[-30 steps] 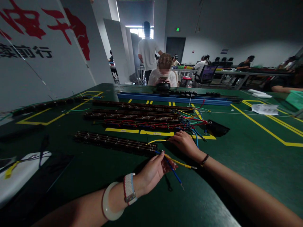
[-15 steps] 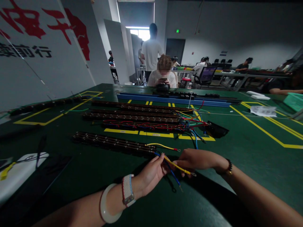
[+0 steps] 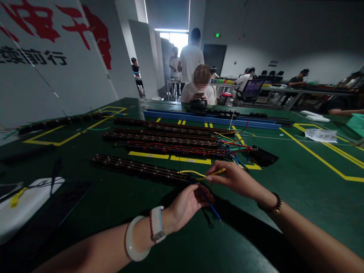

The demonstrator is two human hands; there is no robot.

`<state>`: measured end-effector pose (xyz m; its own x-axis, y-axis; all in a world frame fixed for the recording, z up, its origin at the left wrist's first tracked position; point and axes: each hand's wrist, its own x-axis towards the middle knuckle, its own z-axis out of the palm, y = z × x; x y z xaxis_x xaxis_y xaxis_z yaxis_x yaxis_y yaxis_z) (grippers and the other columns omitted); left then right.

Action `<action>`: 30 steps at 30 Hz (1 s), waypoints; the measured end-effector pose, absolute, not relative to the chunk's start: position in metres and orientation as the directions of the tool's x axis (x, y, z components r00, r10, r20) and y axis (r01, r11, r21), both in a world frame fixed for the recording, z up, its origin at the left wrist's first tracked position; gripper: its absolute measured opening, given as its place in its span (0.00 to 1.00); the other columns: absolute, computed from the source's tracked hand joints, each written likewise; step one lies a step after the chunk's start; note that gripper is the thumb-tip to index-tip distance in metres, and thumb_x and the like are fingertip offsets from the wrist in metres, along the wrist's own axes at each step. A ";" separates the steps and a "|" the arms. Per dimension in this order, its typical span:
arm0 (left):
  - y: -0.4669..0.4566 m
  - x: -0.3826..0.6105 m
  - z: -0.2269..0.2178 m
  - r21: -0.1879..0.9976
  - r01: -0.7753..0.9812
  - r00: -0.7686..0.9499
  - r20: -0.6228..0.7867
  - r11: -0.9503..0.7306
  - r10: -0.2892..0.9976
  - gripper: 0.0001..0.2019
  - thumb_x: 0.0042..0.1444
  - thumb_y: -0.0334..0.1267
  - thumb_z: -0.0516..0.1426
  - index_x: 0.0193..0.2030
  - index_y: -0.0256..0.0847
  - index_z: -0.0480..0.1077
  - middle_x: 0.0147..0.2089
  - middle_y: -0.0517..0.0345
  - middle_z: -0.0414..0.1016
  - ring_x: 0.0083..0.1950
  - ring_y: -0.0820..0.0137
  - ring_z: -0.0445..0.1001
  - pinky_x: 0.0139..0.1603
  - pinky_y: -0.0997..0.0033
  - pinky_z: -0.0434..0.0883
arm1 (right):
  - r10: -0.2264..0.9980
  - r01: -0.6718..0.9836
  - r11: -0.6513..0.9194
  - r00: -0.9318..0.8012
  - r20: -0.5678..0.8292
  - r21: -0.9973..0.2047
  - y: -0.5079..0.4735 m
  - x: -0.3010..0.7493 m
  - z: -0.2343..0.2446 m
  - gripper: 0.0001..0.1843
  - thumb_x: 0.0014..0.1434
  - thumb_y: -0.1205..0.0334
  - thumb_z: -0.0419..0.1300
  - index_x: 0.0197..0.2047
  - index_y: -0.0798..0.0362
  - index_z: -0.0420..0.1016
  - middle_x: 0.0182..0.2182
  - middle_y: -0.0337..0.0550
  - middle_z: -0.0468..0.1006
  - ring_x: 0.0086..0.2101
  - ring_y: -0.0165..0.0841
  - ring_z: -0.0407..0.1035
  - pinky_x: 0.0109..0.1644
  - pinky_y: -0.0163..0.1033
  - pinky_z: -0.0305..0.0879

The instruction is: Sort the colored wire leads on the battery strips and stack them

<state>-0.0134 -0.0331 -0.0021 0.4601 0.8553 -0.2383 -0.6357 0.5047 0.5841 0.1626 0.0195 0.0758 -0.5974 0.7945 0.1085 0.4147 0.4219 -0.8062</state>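
Wires from the near terminal strip (image 3: 136,169) are held in both hands above the green worktop (image 3: 298,189). The grip of the right hand (image 3: 237,180) is pressed together, thumb against forefinger, on a yellow wire (image 3: 217,172). Its long axis is laid roughly from nine to three o'clock, with the three o'clock end slightly raised. The grip of the left hand (image 3: 186,204) is closed loosely on a blue wire (image 3: 213,210), which is run from eleven o'clock, where the strip ends, down to five o'clock. There its bare tip is seen just above the worktop.

Seen from the left hand, the right hand and the yellow wire are placed at about one o'clock, near but apart. The strip's end is found at eleven to twelve o'clock of the left hand and at nine o'clock of the right fingertips, so the yellow wire is pointed almost straight along the strip's length. The left hand is judged the nearer to the strip's end.

Further strips with a tangle of red and blue wires (image 3: 227,148) are laid at twelve o'clock, a black box (image 3: 263,156) at one o'clock, and a blue rail (image 3: 213,120) beyond them. A white device (image 3: 28,201) is seen at nine o'clock.
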 end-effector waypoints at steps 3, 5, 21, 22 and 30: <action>-0.035 -0.013 -0.003 0.610 -0.617 0.473 -0.219 0.498 0.854 0.11 0.57 0.35 0.50 0.37 0.31 0.71 0.39 0.45 0.76 0.45 0.62 0.74 0.56 0.56 0.62 | 0.792 0.365 0.471 -0.577 0.202 -0.803 0.027 0.141 0.078 0.14 0.59 0.51 0.59 0.37 0.55 0.74 0.31 0.41 0.77 0.32 0.31 0.71 0.35 0.34 0.66; -0.036 -0.012 -0.005 0.646 -0.590 0.472 -0.211 0.485 0.856 0.09 0.56 0.35 0.52 0.36 0.31 0.71 0.39 0.45 0.77 0.45 0.61 0.74 0.57 0.54 0.62 | 0.739 0.337 0.580 -0.601 0.305 -0.741 0.034 0.120 0.078 0.13 0.59 0.52 0.59 0.36 0.55 0.75 0.31 0.41 0.77 0.32 0.30 0.71 0.36 0.34 0.65; -0.037 -0.011 -0.001 0.712 -0.489 0.507 -0.238 0.504 0.829 0.10 0.59 0.41 0.53 0.35 0.34 0.66 0.33 0.51 0.74 0.37 0.67 0.75 0.48 0.61 0.66 | 0.752 0.516 0.656 -0.505 0.424 -0.551 0.063 0.111 0.053 0.18 0.64 0.50 0.51 0.39 0.53 0.76 0.34 0.45 0.74 0.34 0.34 0.67 0.38 0.37 0.63; -0.037 -0.011 -0.001 0.713 -0.480 0.508 -0.248 0.511 0.825 0.11 0.59 0.42 0.53 0.35 0.35 0.66 0.32 0.53 0.73 0.36 0.68 0.75 0.48 0.61 0.66 | 0.771 0.534 0.634 -0.486 0.411 -0.559 0.064 0.123 0.045 0.18 0.64 0.50 0.51 0.39 0.53 0.76 0.34 0.46 0.74 0.35 0.34 0.67 0.39 0.38 0.63; -0.024 -0.034 0.017 0.821 -0.058 0.562 -0.444 0.569 0.698 0.16 0.59 0.50 0.51 0.30 0.38 0.63 0.24 0.59 0.69 0.26 0.72 0.70 0.37 0.66 0.66 | 0.841 0.580 0.505 -0.497 0.214 -0.639 0.061 0.171 -0.006 0.20 0.64 0.49 0.51 0.43 0.54 0.77 0.37 0.47 0.76 0.38 0.36 0.68 0.44 0.40 0.62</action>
